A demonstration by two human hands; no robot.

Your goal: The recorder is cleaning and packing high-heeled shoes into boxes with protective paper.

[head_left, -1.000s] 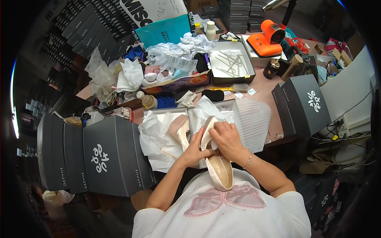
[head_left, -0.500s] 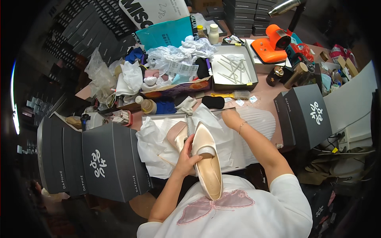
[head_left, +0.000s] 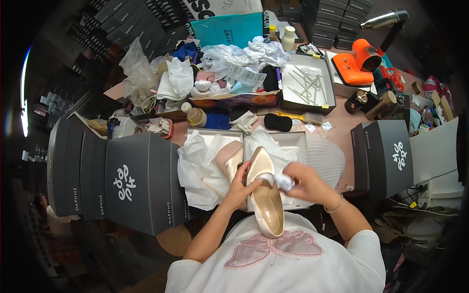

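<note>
A cream satin pointed shoe (head_left: pixel 275 215) is in my left hand (head_left: pixel 238 189), toe pointing away, its insole facing up. My left fingers and thumb grip it near the opening, where white stuffing shows inside the toe. Just right of that opening, my right hand (head_left: pixel 312 184) pinches a small white wad (head_left: pixel 284 182), blurred by motion; it looks like crumpled paper. The matching shoe (head_left: pixel 227 158) lies left of my left hand on white tissue paper (head_left: pixel 195 168), which spreads over an open shoebox (head_left: pixel 295 141).
Dark grey shoeboxes (head_left: pixel 141 183) stand at the left, and more grey boxes (head_left: pixel 388 156) at the right. Behind lie a black pad (head_left: pixel 277 122), a yellow-handled brush (head_left: pixel 310 118), a tray of white sticks (head_left: pixel 308 83) and a heap of crumpled paper (head_left: pixel 220 58). An orange device (head_left: pixel 352 68) sits farther right.
My right hand has come back from the far side of the shoebox to the shoe's opening and now holds a white wad. My left hand still grips the shoe. The view has shifted slightly.
</note>
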